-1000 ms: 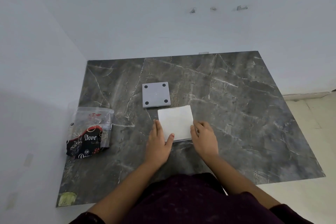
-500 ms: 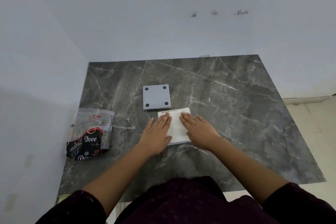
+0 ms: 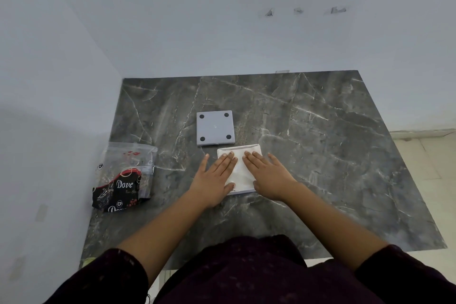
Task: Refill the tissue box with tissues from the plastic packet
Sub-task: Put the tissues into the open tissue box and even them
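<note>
Both hands flat, fingers spread, palms down on the white tissues [image 3: 239,170], gripping nothing. Left hand [image 3: 214,181] covers the left half, right hand [image 3: 267,175] the right half, fingertips pointing to the far edge. Tissues sit inside the tissue box [image 3: 243,191], which is open side up near the middle of the grey marble table [image 3: 320,155]; only a thin grey rim shows at the near and far edges. Box bottom panel [image 3: 215,128], grey w/ four dark feet up, lies just beyond the box, apart from it. Plastic packet [image 3: 124,176] is well off to the left near the wall, looks mostly empty but can't tell for sure.

Step in hand, imo: pressing the stack down so it seats below the rim before the panel goes on.

How to do it well:
- Press evenly w/ both palms, no sliding, or the top sheets crumple.
- Work out to the corners; far corners look a bit raised.
- Check no tissue edge overhangs the rim, else the panel won't sit flush.
- Hold one hand on the stack while the other fetches the panel, since tissues spring back.
</note>
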